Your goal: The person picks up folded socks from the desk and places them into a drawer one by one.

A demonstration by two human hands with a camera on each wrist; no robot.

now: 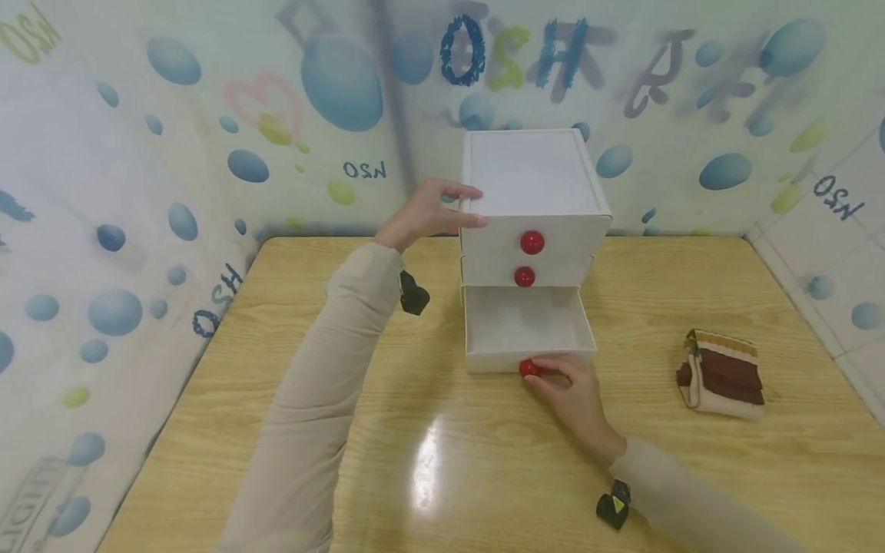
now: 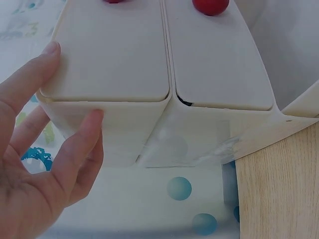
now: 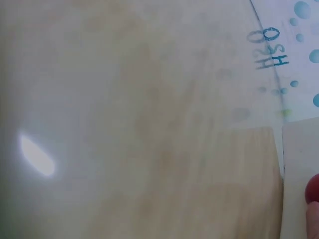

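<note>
A white cabinet (image 1: 535, 173) with three drawers and round red knobs stands at the back of the table. Its bottom drawer (image 1: 525, 326) is pulled out and its bare inside shows; the upper two are closed. My right hand (image 1: 575, 399) pinches the red knob (image 1: 528, 368) of that bottom drawer between thumb and fingers. My left hand (image 1: 432, 211) rests on the cabinet's upper left edge, fingers spread; in the left wrist view, its fingers touch the front and side of the top drawer (image 2: 109, 55). Only a fingertip (image 3: 313, 219) of the right hand shows in the right wrist view.
A folded cloth (image 1: 724, 374) in brown, cream and tan lies on the wooden table (image 1: 415, 430), right of the cabinet. Behind stands a wall covering (image 1: 339, 84) with blue dots and lettering. A tiled side wall (image 1: 857, 307) borders the table's right edge.
</note>
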